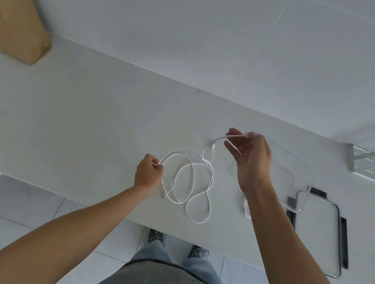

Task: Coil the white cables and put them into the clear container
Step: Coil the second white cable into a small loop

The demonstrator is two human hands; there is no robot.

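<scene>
Left hand (148,172) pinches 1 loop of the thin white cable (193,181), right hand (249,157) pinches its raised plug end, slack lying between both grips on the pale countertop (93,115), probably to start coiling; clear plastic container (292,173) just behind the right grip.

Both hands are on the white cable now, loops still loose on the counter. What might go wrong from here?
1. The white cable lies in crossing loops between the left hand and right hand; pulling could tighten a knot.
2. One loop lies close to the counter edge and might slide off.
3. The clear container sits beside the raised hand; a sweep could knock it.
</scene>
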